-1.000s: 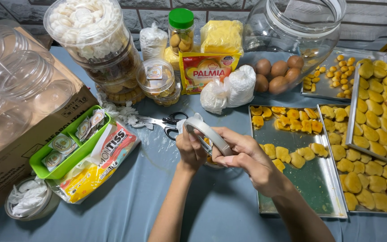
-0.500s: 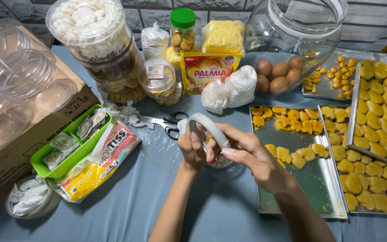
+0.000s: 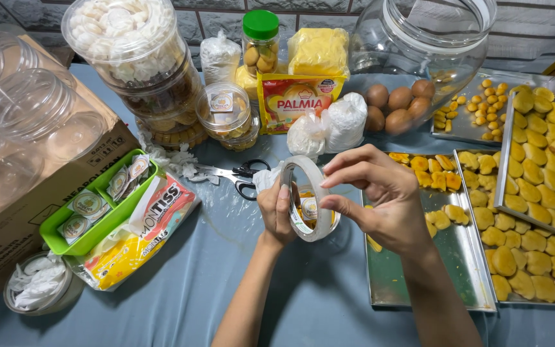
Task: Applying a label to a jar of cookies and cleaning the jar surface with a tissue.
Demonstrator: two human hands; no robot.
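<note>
Bright, even light from above; sharp picture, slight wide-angle bend.

Soft shadows fall beneath the forearms onto the blue cloth (image 3: 303,302). Glare streaks the big glass jar (image 3: 419,38), the clear tubs (image 3: 27,115) at left and the steel tray (image 3: 457,257). The hands are in focus, with no motion blur. The box (image 3: 8,212) and far corners stretch a little toward the frame's edges.
</note>
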